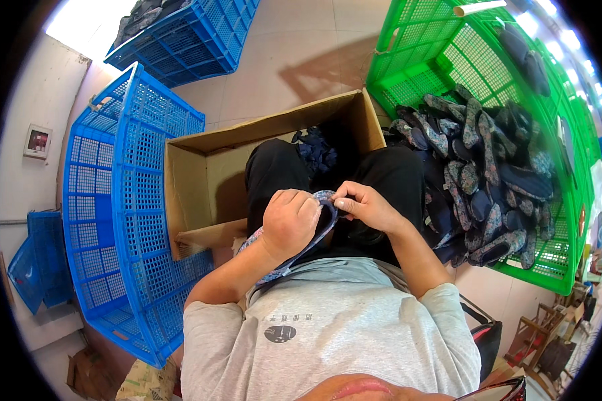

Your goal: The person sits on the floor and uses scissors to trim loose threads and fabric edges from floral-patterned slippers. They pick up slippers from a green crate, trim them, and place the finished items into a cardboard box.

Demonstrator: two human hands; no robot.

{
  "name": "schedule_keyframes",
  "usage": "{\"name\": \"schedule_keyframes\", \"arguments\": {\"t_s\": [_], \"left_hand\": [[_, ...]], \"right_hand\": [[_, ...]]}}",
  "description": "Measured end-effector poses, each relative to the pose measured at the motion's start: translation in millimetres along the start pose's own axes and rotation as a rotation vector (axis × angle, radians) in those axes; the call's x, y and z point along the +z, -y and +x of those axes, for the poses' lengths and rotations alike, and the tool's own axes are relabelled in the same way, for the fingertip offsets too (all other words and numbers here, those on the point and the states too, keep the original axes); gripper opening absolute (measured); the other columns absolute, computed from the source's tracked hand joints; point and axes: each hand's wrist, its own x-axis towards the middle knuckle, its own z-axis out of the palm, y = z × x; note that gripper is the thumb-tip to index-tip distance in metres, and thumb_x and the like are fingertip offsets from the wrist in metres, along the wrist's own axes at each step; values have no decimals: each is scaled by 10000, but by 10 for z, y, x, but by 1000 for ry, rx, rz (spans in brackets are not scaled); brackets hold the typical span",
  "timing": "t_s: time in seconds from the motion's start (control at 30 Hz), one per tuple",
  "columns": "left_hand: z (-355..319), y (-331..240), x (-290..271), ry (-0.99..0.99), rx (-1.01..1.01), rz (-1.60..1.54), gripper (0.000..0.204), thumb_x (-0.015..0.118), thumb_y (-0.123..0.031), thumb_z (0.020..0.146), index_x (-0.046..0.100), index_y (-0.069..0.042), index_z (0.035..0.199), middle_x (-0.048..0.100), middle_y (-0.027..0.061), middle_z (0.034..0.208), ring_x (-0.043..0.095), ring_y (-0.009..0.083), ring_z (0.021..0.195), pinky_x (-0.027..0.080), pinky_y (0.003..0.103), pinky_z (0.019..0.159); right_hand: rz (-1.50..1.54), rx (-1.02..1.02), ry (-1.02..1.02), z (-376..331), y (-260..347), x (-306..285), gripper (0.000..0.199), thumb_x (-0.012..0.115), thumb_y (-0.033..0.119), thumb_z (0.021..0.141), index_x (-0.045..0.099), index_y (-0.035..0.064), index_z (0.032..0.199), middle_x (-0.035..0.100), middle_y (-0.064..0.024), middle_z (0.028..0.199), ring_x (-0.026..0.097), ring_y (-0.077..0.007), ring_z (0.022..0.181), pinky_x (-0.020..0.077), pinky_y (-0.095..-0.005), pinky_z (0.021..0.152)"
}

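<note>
A flat shoe piece with a blue floral pattern (325, 198) is held over my lap. My left hand (289, 222) is closed around its middle, hiding most of it. My right hand (364, 204) pinches its upper edge with thumb and fingers. Its lower end (274, 273) sticks out below my left wrist, against my grey shirt. Both hands touch each other over my black trousers (394, 175).
An open cardboard box (201, 175) stands in front of my knees with dark blue pieces (318, 152) inside. A green crate (448, 60) on the right holds several similar patterned shoe pieces (481, 167). Blue crates (114, 200) stand on the left, another (187, 37) behind.
</note>
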Motion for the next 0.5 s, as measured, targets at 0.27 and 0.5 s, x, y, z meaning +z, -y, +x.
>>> {"name": "schedule_keyframes", "arguments": {"t_s": [0.27,0.5], "left_hand": [[-83,119,-48,26,25,108,84,669,-118,741,595,-82,721,561,69,734,576,251,707,455,388,664],[74,266,52,94,-126,48,72,619,-170,776,632,-115,821,613,58,740,611,263,747,459,406,705]], "right_hand": [[368,193,-529,46,-27,339,188,575,252,994,608,110,1112,549,28,719,385,-20,517,263,-177,438],[107,106,-460,115,69,621,383,673,103,860,517,121,1209,526,38,886,394,-16,587,243,-171,457]]}}
